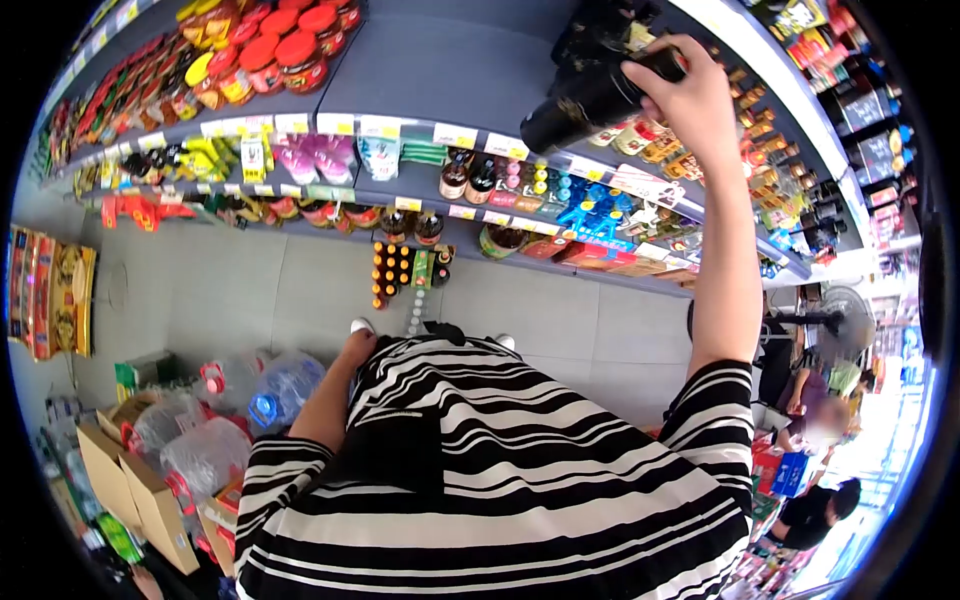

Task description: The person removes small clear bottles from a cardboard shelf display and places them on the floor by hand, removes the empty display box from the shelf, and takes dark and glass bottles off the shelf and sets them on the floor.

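Note:
My right hand (695, 95) is closed around the narrow end of a dark bottle (585, 108), which is tilted with its wide base toward the lower left. The bottle is in front of the upper shelf, close to other dark bottles (590, 35). What its label says cannot be read. My left arm hangs beside my striped shirt, and my left hand (360, 346) is low by my leg, near a white shoe (362, 325). Its fingers are too small and hidden to make out.
Jars with red lids (298, 60) stand on the upper grey shelf (430, 70). Small orange-capped bottles (390, 268) are on the floor by the shelf. Large clear plastic jugs (288, 390) and an opened cardboard box (140, 490) lie at left. Other people (815, 515) are at far right.

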`<state>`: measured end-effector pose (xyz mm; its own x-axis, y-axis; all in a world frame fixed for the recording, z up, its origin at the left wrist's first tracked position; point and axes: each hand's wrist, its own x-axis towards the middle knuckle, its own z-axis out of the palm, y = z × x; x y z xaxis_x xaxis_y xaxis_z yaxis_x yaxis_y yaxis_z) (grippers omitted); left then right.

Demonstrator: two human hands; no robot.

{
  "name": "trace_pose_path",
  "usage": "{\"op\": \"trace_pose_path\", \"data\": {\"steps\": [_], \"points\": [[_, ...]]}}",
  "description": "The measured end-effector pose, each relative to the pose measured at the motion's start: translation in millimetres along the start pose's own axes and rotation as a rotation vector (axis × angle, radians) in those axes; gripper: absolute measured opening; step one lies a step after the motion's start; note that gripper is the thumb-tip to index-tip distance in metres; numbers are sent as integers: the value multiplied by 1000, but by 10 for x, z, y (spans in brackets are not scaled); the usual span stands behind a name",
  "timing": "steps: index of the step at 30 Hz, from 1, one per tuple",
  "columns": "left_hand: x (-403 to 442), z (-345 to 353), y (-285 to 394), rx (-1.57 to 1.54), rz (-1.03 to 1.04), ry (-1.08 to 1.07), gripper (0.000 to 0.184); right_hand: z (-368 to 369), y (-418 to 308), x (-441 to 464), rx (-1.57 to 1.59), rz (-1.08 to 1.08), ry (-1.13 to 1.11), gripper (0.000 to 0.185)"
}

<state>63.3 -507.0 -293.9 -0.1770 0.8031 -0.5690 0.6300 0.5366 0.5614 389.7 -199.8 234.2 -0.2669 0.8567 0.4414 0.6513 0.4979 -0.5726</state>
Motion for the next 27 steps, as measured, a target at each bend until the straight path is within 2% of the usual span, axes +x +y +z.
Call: {"op": "trace_pose_path", "data": {"steps": [5,6,7,8,10,12,13,20,27], "points": [[-10,78,-68,-25,-35,32,32,139,-68,-629,194,140,-143,24],[-17,78,-80,-24,-36,33,32,228,84,-757,73,119,-138,24],[-19,75,-91,-24,-35,33,32,309,51,-888,212,274,-208,28],[-20,87,-115,-23,-34,35,31,446,253,-1037,51,213,-204,32],[-42,115,-159,-53,-42,39,30,719,428,-1298,-26,213,-279,34],[-43,122,-184,-75,-32,41,30,1048,597,-1607,-140,310,-320,35],[-45,134,-198,-87,-50,34,30,1244,777,-1789,-125,212,-290,36],[-130,77,-91,-79,-113,-9,29,2170,1663,-2640,-206,372,-445,35],[-251,119,-32,-18,-151,-34,28,2648,2192,-3115,-304,500,-576,35]]}}
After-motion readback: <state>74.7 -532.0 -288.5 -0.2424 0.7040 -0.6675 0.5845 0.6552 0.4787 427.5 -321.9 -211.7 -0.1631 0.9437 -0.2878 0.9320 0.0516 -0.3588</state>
